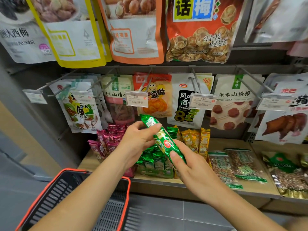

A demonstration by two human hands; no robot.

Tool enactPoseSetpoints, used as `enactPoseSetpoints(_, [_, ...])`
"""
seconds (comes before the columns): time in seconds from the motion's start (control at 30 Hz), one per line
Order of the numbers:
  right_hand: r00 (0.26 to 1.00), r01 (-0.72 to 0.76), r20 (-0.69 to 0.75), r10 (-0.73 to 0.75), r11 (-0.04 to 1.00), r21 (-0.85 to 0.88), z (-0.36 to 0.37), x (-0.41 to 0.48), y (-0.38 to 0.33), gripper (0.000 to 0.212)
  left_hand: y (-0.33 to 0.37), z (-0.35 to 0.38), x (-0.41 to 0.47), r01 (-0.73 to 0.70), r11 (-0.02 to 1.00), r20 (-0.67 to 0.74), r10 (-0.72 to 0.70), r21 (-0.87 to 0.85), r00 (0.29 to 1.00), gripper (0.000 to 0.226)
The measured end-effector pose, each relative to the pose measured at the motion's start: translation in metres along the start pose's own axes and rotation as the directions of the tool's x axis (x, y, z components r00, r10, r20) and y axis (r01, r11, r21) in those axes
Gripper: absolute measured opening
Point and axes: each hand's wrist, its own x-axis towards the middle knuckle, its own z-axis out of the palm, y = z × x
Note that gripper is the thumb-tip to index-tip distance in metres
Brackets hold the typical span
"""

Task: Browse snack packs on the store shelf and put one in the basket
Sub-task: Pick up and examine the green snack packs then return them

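Holding, head view: one green snack pack [164, 144], tilted, just above the shelf [233, 142]. Left hand [136, 139] pinches its upper end and right hand [193, 169] grips its lower end. Red-rimmed basket [75, 170] sits under the left forearm, no pack visible inside. Status, judged: pick apparently made; transfer to the basket outstanding.

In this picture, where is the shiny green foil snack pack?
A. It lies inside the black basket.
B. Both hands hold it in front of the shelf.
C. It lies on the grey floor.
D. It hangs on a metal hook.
B: the left hand holds the upper end of the shiny green foil snack pack, and the right hand holds its lower end.
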Motion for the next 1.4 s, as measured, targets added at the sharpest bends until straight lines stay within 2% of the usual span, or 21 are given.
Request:
enactPoseSetpoints(0.07, [0.999,-0.036,0.011,0.035,0.997,0.062,-0.001,0.002,0.001,0.034,-0.006,0.009,-0.004,0.04,0.999,0.059,-0.039,-0.019,0.997,0.034])
enactPoseSetpoints(0.13, [0.994,-0.097,0.06,0.092,0.993,0.072,-0.003,0.004,0.0,0.035,-0.006,0.012,-0.005,0.042,0.999,0.063,-0.044,0.027,0.997,0.037])
enactPoseSetpoints(0.23, [0.982,-0.173,0.096,0.162,0.978,0.113,-0.015,0.011,-0.001,0.038,0.001,0.006,-0.006,-0.033,0.974,0.075,0.016,0.225,0.997,0.036])
enactPoseSetpoints(0.33, [0.981,-0.194,0.03,0.194,0.93,0.313,-0.027,0.019,-0.006,0.03,0.0,0.01,-0.015,-0.128,0.864,0.223,0.018,0.488,0.975,0.036])
enactPoseSetpoints(0.4, [0.986,-0.162,0.021,0.167,0.903,0.398,-0.029,0.019,-0.007,0.021,-0.006,0.019,-0.02,-0.173,0.812,0.318,-0.016,0.557,0.948,0.039])
enactPoseSetpoints(0.57, [0.975,-0.115,-0.136,0.178,0.919,0.377,-0.03,0.019,-0.005,0.021,-0.014,0.028,-0.02,-0.165,0.827,0.345,-0.037,0.537,0.938,0.045])
enactPoseSetpoints(0.67, [0.969,-0.075,-0.175,0.175,0.881,0.467,-0.034,0.019,-0.004,0.02,-0.018,0.03,-0.017,-0.181,0.834,0.355,-0.02,0.522,0.935,0.041])
enactPoseSetpoints(0.8, [0.942,-0.013,-0.281,0.182,0.859,0.512,-0.045,0.017,-0.002,0.02,-0.019,0.024,-0.014,-0.162,0.791,0.388,-0.102,0.59,0.916,0.04])
enactPoseSetpoints(1.0, [0.933,0.006,-0.306,0.191,0.84,0.542,-0.05,0.013,-0.002,0.023,-0.023,0.013,-0.009,-0.133,0.751,0.42,-0.207,0.647,0.883,0.04])
enactPoseSetpoints(1.17, [0.91,0.019,-0.345,0.229,0.809,0.587,-0.056,0.012,-0.001,0.037,-0.029,0.001,-0.002,-0.075,0.7,0.37,-0.281,0.71,0.886,0.071])
enactPoseSetpoints(1.23, [0.901,0.011,-0.353,0.252,0.8,0.599,-0.056,0.012,0.0,0.038,-0.03,-0.002,0.0,-0.062,0.701,0.372,-0.3,0.711,0.878,0.063])
enactPoseSetpoints(1.33, [0.89,0.02,-0.369,0.268,0.786,0.618,-0.057,0.012,0.004,0.02,-0.027,-0.005,0.002,-0.063,0.697,0.389,-0.32,0.714,0.864,0.041])
enactPoseSetpoints(1.4, [0.882,0.026,-0.376,0.283,0.769,0.639,-0.059,0.012,0.006,0.016,-0.026,-0.009,0.002,-0.075,0.681,0.394,-0.326,0.728,0.86,0.034])
